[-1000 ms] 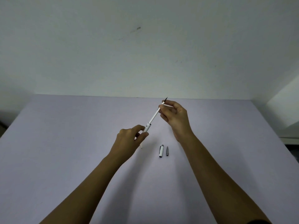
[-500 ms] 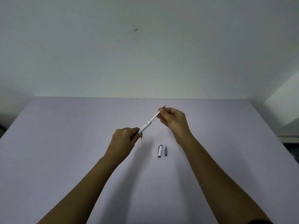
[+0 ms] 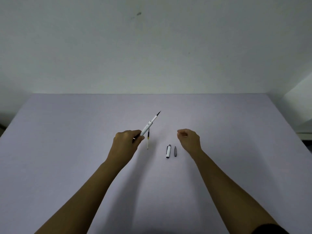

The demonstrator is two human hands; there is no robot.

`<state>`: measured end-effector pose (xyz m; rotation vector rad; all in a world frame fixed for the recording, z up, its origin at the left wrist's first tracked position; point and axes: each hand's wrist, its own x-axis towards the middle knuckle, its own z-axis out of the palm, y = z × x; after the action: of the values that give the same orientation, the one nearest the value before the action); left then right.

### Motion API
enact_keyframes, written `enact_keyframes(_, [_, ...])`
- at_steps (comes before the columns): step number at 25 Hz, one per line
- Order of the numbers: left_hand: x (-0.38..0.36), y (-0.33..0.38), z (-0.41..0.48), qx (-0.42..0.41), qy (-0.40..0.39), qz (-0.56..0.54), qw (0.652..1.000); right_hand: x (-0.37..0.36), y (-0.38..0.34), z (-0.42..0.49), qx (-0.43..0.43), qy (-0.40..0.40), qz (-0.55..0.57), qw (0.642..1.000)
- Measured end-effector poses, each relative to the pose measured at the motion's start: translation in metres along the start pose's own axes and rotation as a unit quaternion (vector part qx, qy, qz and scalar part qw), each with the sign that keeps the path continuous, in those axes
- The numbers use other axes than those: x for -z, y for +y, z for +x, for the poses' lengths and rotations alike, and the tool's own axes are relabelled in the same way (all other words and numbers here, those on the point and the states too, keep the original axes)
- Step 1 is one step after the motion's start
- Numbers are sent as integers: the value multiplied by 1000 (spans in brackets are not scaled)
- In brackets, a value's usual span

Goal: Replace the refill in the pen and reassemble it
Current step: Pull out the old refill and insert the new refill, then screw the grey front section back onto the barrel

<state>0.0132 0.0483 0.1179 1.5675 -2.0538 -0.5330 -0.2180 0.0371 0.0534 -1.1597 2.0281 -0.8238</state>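
My left hand (image 3: pixel 127 141) grips the lower end of a white pen barrel (image 3: pixel 147 127) that slants up to the right. A refill (image 3: pixel 156 116) sticks out of the barrel's top, ending in a dark tip. Another refill (image 3: pixel 148 141), white with a yellow and black end, lies on the table just right of that hand. A white pen cap (image 3: pixel 168 151) with a grey clip and a small grey tip piece (image 3: pixel 175 151) lie side by side between my hands. My right hand (image 3: pixel 188 139) hovers right of them, fingers curled, holding nothing.
Everything sits on a pale lilac table (image 3: pixel 67 149) pushed against a plain white wall (image 3: pixel 152 48). The table's right edge runs past my right arm, with a white surface beyond it at the right.
My right hand has let go of the refill and moved down to the right, away from the pen. My left hand still holds the barrel, now with the refill seated deeper.
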Motion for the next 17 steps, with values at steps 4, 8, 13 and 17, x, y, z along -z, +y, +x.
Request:
enact_keyframes(4, [-7, -8, 1, 17, -21, -8, 1000, -22, 46, 9, -40, -30, -105, 993])
enact_keyframes(8, [-12, -15, 5, 31, -44, -6, 999, -39, 59, 12, -83, -52, -127, 987])
enact_keyframes(13, [-14, -19, 7, 37, -49, -11, 998, -32, 56, 8, -89, -58, -147, 983])
enact_keyframes(17, [-12, -27, 1, 3, -55, 7, 998, -3, 8, -8, -139, -36, 263, 954])
